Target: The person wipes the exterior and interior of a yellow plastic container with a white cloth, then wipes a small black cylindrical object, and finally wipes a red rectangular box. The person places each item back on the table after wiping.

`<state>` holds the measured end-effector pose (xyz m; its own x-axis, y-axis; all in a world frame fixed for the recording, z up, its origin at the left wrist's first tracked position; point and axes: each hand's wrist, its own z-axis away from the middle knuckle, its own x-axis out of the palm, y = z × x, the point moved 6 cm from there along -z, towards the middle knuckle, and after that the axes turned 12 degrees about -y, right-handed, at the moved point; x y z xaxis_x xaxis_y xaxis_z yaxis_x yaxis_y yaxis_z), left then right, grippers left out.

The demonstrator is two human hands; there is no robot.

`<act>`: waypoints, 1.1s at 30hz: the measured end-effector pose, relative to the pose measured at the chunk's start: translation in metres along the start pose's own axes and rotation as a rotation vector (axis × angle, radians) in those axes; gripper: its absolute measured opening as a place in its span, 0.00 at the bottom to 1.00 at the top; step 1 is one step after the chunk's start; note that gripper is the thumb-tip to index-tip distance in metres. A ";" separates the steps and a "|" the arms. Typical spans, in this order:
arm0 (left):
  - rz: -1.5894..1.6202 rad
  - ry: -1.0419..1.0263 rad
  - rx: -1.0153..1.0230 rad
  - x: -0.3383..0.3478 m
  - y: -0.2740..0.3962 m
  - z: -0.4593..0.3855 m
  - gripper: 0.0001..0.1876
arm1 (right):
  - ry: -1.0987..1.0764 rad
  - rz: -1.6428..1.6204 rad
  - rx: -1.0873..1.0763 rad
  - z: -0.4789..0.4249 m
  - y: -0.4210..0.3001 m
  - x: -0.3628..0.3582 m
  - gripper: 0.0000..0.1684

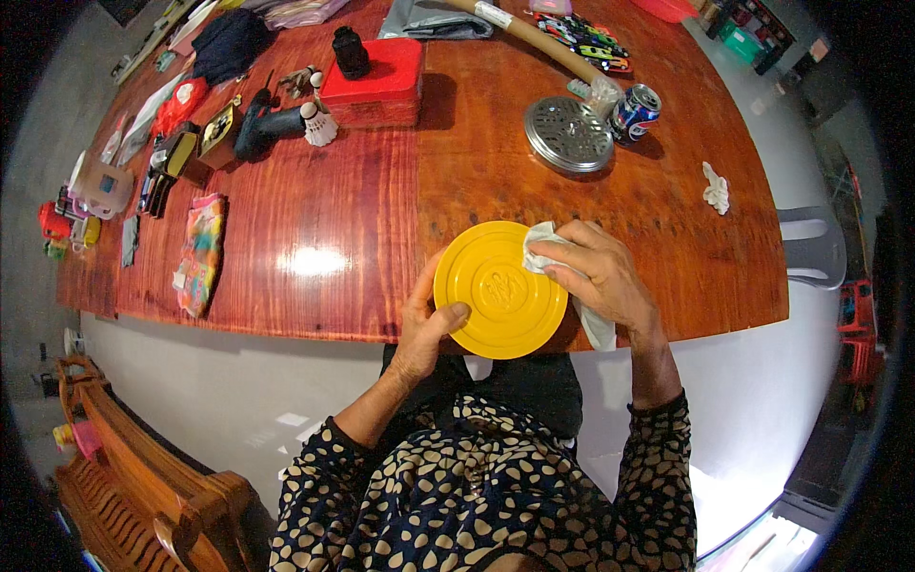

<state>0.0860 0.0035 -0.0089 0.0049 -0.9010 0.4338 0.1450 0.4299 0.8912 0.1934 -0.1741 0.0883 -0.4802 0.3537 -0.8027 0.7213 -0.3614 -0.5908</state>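
Observation:
A round yellow lid [493,325] with concentric rings and a raised emblem at its centre is held up at the table's front edge. My left hand [427,322] grips its left rim, thumb on the face and fingers behind. In my right hand [604,275] is a crumpled white tissue [540,247], pressed against the lid's upper right rim. Part of the tissue hangs below that hand. Beyond the lid, a round perforated metal piece [570,134] lies on the wooden table [472,179].
A drink can [636,114] stands beside a long cardboard tube [536,39]. Crumpled tissue [715,189] lies to the right. At the back are a red box [372,86], a shuttlecock [318,125] and toy cars [590,43]. Folded colourful fabric [200,254] lies left; a grey plastic chair [811,247] stands right.

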 end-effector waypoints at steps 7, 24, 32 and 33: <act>-0.004 -0.001 -0.010 -0.004 -0.003 0.001 0.40 | 0.022 0.063 -0.092 -0.026 -0.002 0.001 0.17; 0.051 -0.031 0.056 -0.002 -0.004 -0.002 0.41 | -0.016 0.129 0.143 0.026 -0.017 0.003 0.21; 0.036 -0.058 0.025 -0.002 -0.004 -0.002 0.41 | 0.117 0.347 0.058 -0.017 -0.032 0.004 0.20; 0.028 -0.058 0.032 -0.003 -0.004 -0.001 0.41 | 0.120 0.367 0.036 -0.022 -0.034 0.007 0.20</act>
<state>0.0866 0.0042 -0.0135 -0.0492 -0.8838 0.4652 0.1140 0.4578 0.8817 0.1762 -0.1407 0.1052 -0.1303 0.2932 -0.9471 0.8152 -0.5121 -0.2706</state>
